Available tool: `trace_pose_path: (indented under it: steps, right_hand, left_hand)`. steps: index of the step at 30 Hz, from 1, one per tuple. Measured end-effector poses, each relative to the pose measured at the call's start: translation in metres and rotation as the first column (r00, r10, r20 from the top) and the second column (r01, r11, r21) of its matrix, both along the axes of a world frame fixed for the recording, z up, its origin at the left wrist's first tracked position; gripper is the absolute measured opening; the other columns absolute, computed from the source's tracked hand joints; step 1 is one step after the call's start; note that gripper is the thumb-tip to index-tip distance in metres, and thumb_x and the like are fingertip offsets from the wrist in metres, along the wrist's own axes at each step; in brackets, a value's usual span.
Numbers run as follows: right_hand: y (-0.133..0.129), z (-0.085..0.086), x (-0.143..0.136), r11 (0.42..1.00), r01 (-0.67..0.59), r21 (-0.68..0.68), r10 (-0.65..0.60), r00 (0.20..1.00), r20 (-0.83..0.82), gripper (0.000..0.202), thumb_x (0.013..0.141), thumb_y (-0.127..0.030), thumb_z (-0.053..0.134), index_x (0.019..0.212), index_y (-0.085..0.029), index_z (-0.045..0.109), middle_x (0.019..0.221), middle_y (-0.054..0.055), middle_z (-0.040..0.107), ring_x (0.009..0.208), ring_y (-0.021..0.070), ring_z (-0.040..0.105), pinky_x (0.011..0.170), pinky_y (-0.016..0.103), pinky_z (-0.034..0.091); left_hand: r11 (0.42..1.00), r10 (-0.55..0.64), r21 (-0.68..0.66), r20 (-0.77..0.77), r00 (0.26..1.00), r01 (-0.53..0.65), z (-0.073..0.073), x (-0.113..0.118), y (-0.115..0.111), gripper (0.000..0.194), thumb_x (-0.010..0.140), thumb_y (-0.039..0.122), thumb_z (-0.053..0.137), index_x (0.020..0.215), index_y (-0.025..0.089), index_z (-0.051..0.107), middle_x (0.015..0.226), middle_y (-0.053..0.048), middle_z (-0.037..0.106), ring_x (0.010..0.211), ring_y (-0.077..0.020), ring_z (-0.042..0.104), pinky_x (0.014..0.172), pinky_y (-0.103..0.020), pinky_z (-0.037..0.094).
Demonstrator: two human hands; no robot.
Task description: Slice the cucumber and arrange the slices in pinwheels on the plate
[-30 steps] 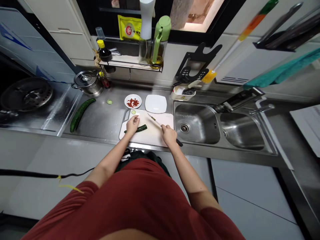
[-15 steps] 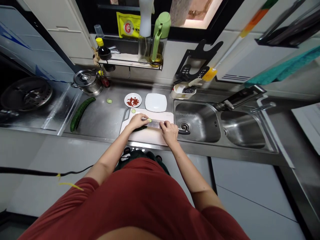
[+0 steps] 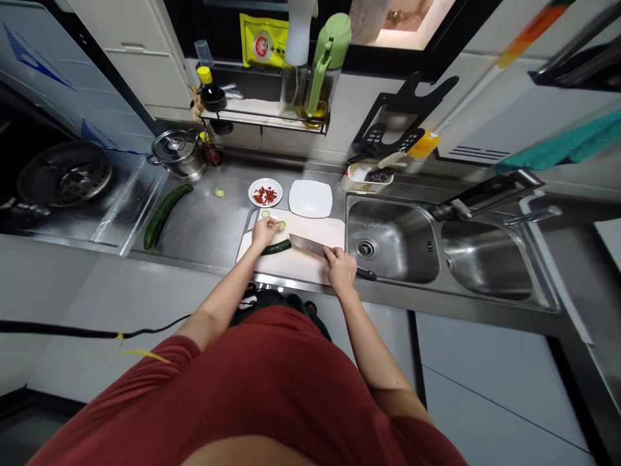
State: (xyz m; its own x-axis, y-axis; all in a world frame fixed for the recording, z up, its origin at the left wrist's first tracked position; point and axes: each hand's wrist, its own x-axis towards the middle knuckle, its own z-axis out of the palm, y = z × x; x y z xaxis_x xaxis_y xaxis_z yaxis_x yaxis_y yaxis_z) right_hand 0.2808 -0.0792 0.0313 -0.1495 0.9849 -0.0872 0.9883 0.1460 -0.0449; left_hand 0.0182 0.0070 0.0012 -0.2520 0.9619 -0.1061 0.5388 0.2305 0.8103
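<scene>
My left hand (image 3: 265, 231) pinches a thin round cucumber slice (image 3: 281, 225) over the white cutting board (image 3: 315, 272). Just below that hand, a cut cucumber (image 3: 277, 248) lies on the board. My right hand (image 3: 340, 266) is closed on a kitchen knife (image 3: 305, 244), its blade pointing left and its black handle reaching past the board's right edge. The blade's tip is close to the cucumber's right end. Another slice (image 3: 265, 213) rests at the board's upper left corner.
Behind the board stand a plate of chopped red pieces (image 3: 252, 194) and a white square plate (image 3: 310, 199). A whole cucumber (image 3: 165, 217), an end slice (image 3: 220, 193) and a steel pot (image 3: 180, 155) are to the left. The double sink (image 3: 392, 239) lies right.
My left hand has moved left with the slice, away from the blade. The knife has shifted away from it and now angles down to the right. The camera view has shifted slightly.
</scene>
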Motion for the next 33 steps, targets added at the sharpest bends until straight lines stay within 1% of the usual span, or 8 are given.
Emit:
trace_pose_path:
  steps: [4, 9, 14, 19, 23, 28, 30, 33]
  right_hand:
    - [-0.002, -0.005, 0.009, 0.999, 0.048, 0.02, -0.048, 0.999, -0.009, 0.038, 0.098, -0.028, 0.04, 0.131, -0.029, 0.06, 0.118, 0.01, 0.057, 0.091, 0.0207, 0.049, 0.078, 0.032, 0.026]
    - [-0.003, -0.011, 0.013, 0.997, 0.049, 0.057, -0.048, 0.998, -0.029, 0.036, 0.096, -0.027, 0.045, 0.128, -0.028, 0.063, 0.114, 0.009, 0.059, 0.088, 0.0197, 0.048, 0.075, 0.032, 0.025]
    - [-0.004, -0.015, 0.012, 0.993, 0.058, 0.106, -0.049, 0.995, -0.086, 0.034, 0.094, -0.025, 0.049, 0.122, -0.025, 0.067, 0.109, 0.009, 0.061, 0.086, 0.0193, 0.048, 0.073, 0.031, 0.024]
    - [-0.006, -0.014, 0.011, 0.992, 0.075, 0.1, -0.064, 0.993, -0.102, 0.034, 0.094, -0.024, 0.049, 0.123, -0.025, 0.067, 0.109, 0.009, 0.062, 0.086, 0.0194, 0.048, 0.073, 0.031, 0.024]
    - [-0.007, -0.013, 0.011, 0.994, 0.08, 0.08, -0.071, 0.992, -0.103, 0.035, 0.093, -0.023, 0.048, 0.123, -0.025, 0.067, 0.109, 0.01, 0.061, 0.088, 0.0197, 0.049, 0.073, 0.031, 0.025]
    - [-0.007, -0.014, 0.011, 0.994, 0.085, 0.072, -0.076, 0.99, -0.117, 0.035, 0.094, -0.022, 0.047, 0.123, -0.025, 0.067, 0.109, 0.009, 0.061, 0.086, 0.019, 0.049, 0.073, 0.03, 0.025]
    - [-0.006, -0.015, 0.011, 0.993, 0.087, 0.076, -0.077, 0.988, -0.132, 0.035, 0.093, -0.022, 0.047, 0.123, -0.025, 0.067, 0.108, 0.009, 0.061, 0.086, 0.0188, 0.049, 0.073, 0.03, 0.025]
    - [-0.005, -0.015, 0.01, 0.993, 0.09, 0.078, -0.077, 0.985, -0.154, 0.035, 0.092, -0.021, 0.048, 0.121, -0.024, 0.068, 0.107, 0.009, 0.062, 0.086, 0.0187, 0.05, 0.073, 0.029, 0.026]
  left_hand:
    - [0.983, 0.171, -0.065, -0.04, 0.985, -0.173, -0.015, -0.022, 0.015, 0.01, 0.074, 0.026, 0.069, 0.079, 0.018, 0.067, 0.074, -0.002, 0.069, 0.069, -0.0152, 0.062, 0.071, -0.027, 0.046]
    - [0.975, 0.185, -0.105, -0.097, 0.978, -0.195, -0.024, -0.028, 0.032, 0.011, 0.072, 0.025, 0.071, 0.08, 0.018, 0.068, 0.076, -0.001, 0.069, 0.071, -0.0149, 0.061, 0.072, -0.027, 0.044]
    - [0.983, 0.114, -0.119, -0.208, 0.971, -0.141, -0.029, -0.027, 0.048, 0.011, 0.077, 0.025, 0.066, 0.085, 0.019, 0.069, 0.085, -0.002, 0.071, 0.078, -0.0156, 0.061, 0.077, -0.026, 0.043]
    - [0.996, 0.055, -0.055, -0.304, 0.951, -0.075, -0.035, -0.028, 0.055, 0.015, 0.08, 0.018, 0.059, 0.09, 0.019, 0.07, 0.088, -0.006, 0.071, 0.082, -0.0189, 0.061, 0.079, -0.029, 0.042]
    - [1.0, 0.007, 0.005, -0.358, 0.934, -0.006, -0.038, -0.032, 0.053, 0.024, 0.082, 0.015, 0.055, 0.102, 0.02, 0.069, 0.091, -0.007, 0.07, 0.087, -0.0209, 0.061, 0.082, -0.031, 0.042]
    - [0.978, -0.081, 0.131, -0.473, 0.877, 0.161, -0.045, -0.035, 0.045, 0.023, 0.087, 0.019, 0.053, 0.1, 0.019, 0.072, 0.105, -0.011, 0.067, 0.101, -0.0254, 0.055, 0.091, -0.036, 0.042]
    - [0.966, -0.135, 0.125, -0.5, 0.856, 0.225, -0.048, -0.035, 0.042, 0.024, 0.088, 0.02, 0.051, 0.098, 0.019, 0.073, 0.104, -0.012, 0.067, 0.102, -0.0264, 0.054, 0.09, -0.037, 0.042]
    - [0.961, -0.172, 0.099, -0.514, 0.84, 0.257, -0.05, -0.035, 0.041, 0.026, 0.089, 0.019, 0.05, 0.095, 0.019, 0.075, 0.103, -0.012, 0.067, 0.101, -0.0257, 0.054, 0.09, -0.037, 0.043]
